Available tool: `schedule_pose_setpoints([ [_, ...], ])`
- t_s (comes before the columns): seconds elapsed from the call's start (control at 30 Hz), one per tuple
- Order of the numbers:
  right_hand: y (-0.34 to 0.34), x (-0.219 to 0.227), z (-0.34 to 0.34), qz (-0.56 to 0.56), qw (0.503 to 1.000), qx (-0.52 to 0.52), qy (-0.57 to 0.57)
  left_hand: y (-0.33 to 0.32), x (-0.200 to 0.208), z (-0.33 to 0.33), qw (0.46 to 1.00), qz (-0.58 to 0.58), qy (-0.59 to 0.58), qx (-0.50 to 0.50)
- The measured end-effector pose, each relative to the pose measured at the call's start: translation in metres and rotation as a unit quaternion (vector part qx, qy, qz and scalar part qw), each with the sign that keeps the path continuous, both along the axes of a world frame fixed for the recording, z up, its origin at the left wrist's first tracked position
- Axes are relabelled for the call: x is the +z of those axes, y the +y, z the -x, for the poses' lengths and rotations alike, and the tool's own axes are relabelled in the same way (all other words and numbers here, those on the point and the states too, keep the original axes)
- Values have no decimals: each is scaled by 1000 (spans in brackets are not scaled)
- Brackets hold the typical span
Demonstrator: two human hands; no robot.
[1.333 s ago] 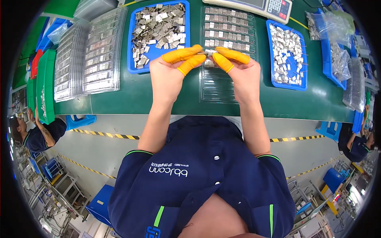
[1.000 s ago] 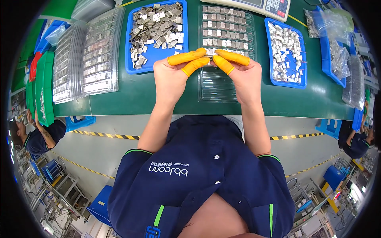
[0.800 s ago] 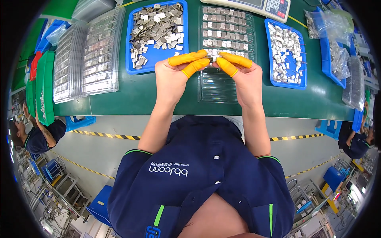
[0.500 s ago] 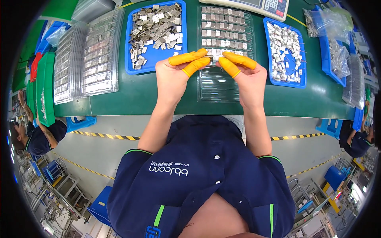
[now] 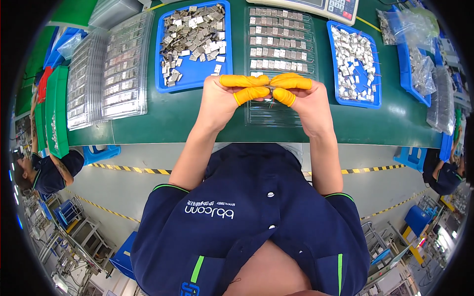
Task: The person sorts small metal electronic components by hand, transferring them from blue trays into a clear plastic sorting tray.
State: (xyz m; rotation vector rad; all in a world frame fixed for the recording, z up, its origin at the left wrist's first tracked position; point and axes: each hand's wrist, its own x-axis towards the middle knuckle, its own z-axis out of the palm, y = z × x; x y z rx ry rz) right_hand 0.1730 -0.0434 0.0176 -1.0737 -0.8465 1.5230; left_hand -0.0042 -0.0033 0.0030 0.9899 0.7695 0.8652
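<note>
My left hand (image 5: 223, 101) and my right hand (image 5: 311, 101) meet over a clear ribbed tray (image 5: 256, 119), yellow cots on thumbs and forefingers. Both pinch a small metal connector piece (image 5: 270, 89) between their fingertips. Most of it is hidden by the cots, and thin wires show just below it. Several rows of flat silver connector pieces (image 5: 277, 53) fill the tray's far part; its near grooves show bare plastic.
Left is a blue tray (image 5: 195, 81) of loose metal shells; right, a blue tray (image 5: 358, 102) of white wired pieces. Filled clear trays (image 5: 126, 74) stand far left beside a green bin (image 5: 59, 108). A scale (image 5: 340, 7) sits at the back. Other people are at both sides.
Both hands have come nearer to me and closer together, fingertips now meeting around the piece. Another filled row of the tray shows beyond them.
</note>
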Motion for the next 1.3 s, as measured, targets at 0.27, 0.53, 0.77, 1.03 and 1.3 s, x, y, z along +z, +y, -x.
schedule_pose_setpoints([
  [0.27,1,-5,7,-117,960,-95,-235,-5,-7,-5,996,-39,28,77],
  [0.53,16,-36,2,-361,650,-97,-662,13,-21,37,961,-115,106,228],
  [0.77,19,-40,0,-330,678,-57,-655,10,-28,44,916,-181,232,273],
  [1.03,3,-19,-71,-211,637,-243,-701,35,-11,60,768,-332,533,122],
  [1.3,-10,-28,-121,75,578,-183,-792,74,-6,59,805,-293,508,-93],
])
